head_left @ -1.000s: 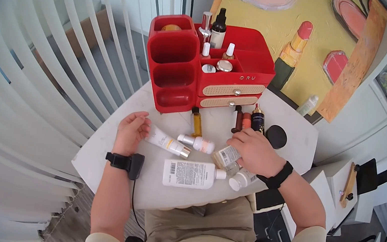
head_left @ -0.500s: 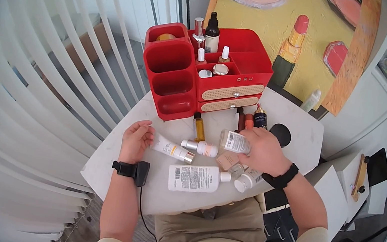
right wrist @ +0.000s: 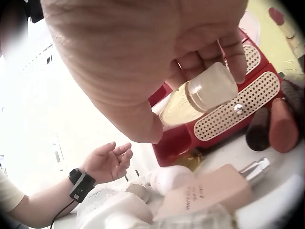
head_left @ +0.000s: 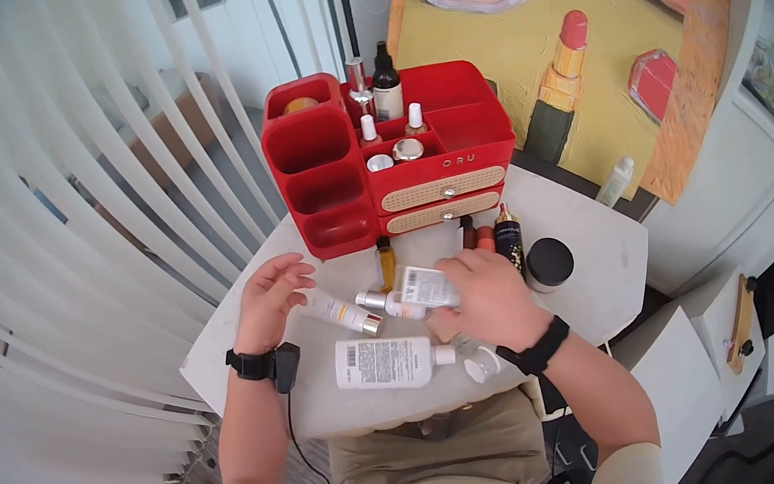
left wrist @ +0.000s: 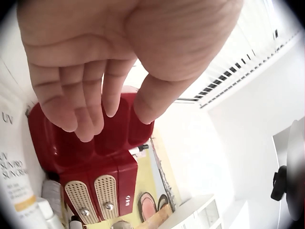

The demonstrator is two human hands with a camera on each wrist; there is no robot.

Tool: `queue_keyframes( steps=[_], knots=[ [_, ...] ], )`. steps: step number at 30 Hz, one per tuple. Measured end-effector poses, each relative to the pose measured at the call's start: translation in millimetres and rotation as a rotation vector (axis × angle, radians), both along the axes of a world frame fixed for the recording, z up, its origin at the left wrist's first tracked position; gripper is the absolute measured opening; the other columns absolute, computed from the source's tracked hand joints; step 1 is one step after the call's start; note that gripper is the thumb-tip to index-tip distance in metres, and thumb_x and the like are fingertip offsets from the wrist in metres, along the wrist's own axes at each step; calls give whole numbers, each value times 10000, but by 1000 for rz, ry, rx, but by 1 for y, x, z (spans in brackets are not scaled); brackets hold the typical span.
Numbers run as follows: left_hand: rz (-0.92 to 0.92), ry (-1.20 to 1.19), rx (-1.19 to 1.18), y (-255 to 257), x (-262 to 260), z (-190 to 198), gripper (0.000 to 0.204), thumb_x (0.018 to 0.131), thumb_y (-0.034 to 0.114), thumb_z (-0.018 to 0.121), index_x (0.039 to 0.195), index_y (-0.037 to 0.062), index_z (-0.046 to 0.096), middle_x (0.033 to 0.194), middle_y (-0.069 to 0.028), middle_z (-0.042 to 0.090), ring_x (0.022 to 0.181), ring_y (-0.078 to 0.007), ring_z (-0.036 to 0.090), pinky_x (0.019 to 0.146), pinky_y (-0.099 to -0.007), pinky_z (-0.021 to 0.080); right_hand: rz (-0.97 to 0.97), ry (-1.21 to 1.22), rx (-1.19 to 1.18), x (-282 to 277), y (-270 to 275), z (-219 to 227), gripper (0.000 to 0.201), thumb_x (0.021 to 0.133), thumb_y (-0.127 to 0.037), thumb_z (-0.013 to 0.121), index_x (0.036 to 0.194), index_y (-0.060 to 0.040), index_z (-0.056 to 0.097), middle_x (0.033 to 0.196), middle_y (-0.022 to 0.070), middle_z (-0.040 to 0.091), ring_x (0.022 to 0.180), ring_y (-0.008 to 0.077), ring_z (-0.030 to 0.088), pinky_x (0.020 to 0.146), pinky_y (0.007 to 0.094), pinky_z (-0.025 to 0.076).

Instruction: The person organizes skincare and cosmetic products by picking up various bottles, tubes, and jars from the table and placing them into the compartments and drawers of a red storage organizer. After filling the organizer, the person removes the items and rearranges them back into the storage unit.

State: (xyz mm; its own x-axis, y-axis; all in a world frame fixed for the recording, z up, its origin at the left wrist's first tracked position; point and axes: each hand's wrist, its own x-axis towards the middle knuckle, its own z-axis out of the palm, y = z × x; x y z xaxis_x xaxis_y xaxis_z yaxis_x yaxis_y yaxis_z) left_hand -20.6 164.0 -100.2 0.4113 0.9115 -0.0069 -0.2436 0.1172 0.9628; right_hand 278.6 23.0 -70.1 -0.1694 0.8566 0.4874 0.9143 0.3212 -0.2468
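Observation:
My right hand [head_left: 503,306] grips a small clear bottle [right wrist: 205,93] of pale yellow liquid with a frosted cap; its white label shows in the head view. It hangs over the table, in front of the lower drawer. My left hand [head_left: 268,304] is held palm up with fingers loosely bent and nothing in it, beside a white sunscreen tube [head_left: 337,312]. A large white lotion bottle [head_left: 383,363] lies nearer my body. Under the right hand are a peach-coloured rectangular bottle [right wrist: 209,191] and a silver-capped bottle [head_left: 373,300], partly covered.
At the back stands a red organizer [head_left: 484,150] with two woven drawer fronts, bottles and jars in its top. An amber bottle [head_left: 386,264], a dark bottle [head_left: 509,239] and a black-lidded jar [head_left: 550,261] are before it. Blinds [head_left: 95,297] hang left; a painting [head_left: 598,124] stands behind.
My right hand has picked up the clear bottle from among the others and brought it up and left over the table. The left hand's fingers have spread slightly. The head view has shifted.

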Motion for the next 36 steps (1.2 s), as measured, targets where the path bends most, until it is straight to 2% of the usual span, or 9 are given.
queue_keyframes(
  steps=[3, 10, 16, 19, 22, 27, 31, 33, 36],
  knots=[
    [-154, 188, 233, -11, 25, 17, 379, 877, 5, 572, 1255, 20, 568, 1108, -107, 650, 944, -157, 636, 760, -262, 504, 69, 14, -91, -12, 10, 2, 462, 673, -237, 739, 1063, -26, 609, 920, 124, 593, 878, 314, 605, 776, 393, 504],
    [-390, 377, 130, -14, 68, 29, 370, 865, 91, 663, 1203, -31, 578, 1022, -96, 666, 851, -132, 648, 672, -261, 542, 163, 20, -84, -23, 28, 7, 472, 699, -248, 748, 1078, -9, 597, 930, 122, 586, 885, 312, 604, 772, 400, 504],
    [-225, 346, -9, -18, 64, 32, 284, 912, 100, 609, 1164, -26, 583, 1003, -100, 675, 814, -155, 660, 622, -272, 550, 130, 245, 37, 6, 48, 3, 412, 778, -316, 686, 1057, -19, 629, 945, 161, 642, 912, 311, 635, 777, 380, 513],
    [-121, 327, -35, -20, 55, 43, 268, 937, 122, 578, 1167, -17, 574, 991, -104, 680, 789, -167, 670, 605, -267, 548, -296, 621, -318, 37, 73, 6, 426, 828, -377, 616, 892, 37, 689, 836, 185, 701, 830, 347, 673, 767, 445, 539],
    [-91, 270, -60, -24, 52, 53, 274, 941, 129, 569, 1176, -13, 564, 993, -109, 681, 762, -175, 675, 605, -267, 550, -429, 590, -288, 47, 94, -9, 446, 853, -385, 590, 742, 37, 686, 670, 154, 675, 616, 316, 664, 646, 420, 559],
    [-14, 241, 32, -29, 55, 57, 273, 942, 117, 569, 1186, -4, 557, 1001, -107, 680, 765, -176, 679, 623, -270, 554, -458, 1131, -411, 33, 105, 1, 459, 873, -365, 573, 654, 30, 658, 609, 119, 649, 487, 217, 628, 487, 328, 525],
    [14, 224, 119, -29, 67, 66, 262, 961, 140, 555, 1194, 20, 555, 1005, -102, 684, 780, -168, 672, 664, -273, 551, -438, 1095, -344, 39, 115, -29, 433, 862, -354, 578, 644, 12, 657, 574, 121, 635, 495, 234, 629, 523, 348, 532],
    [52, 230, 178, -26, 74, 70, 267, 951, 141, 575, 1189, 21, 561, 1000, -90, 680, 816, -161, 669, 692, -283, 551, -301, 600, 65, 46, 119, -60, 406, 852, -344, 581, 629, -14, 660, 535, 120, 615, 492, 247, 626, 550, 364, 526],
    [95, 245, 280, -19, 91, 71, 266, 932, 132, 617, 1160, 1, 584, 967, -64, 670, 811, -111, 633, 699, -247, 523, -413, 1000, -296, 32, 81, -26, 385, 846, -338, 580, 619, -38, 662, 533, 125, 613, 491, 260, 625, 574, 379, 520]
  ],
)
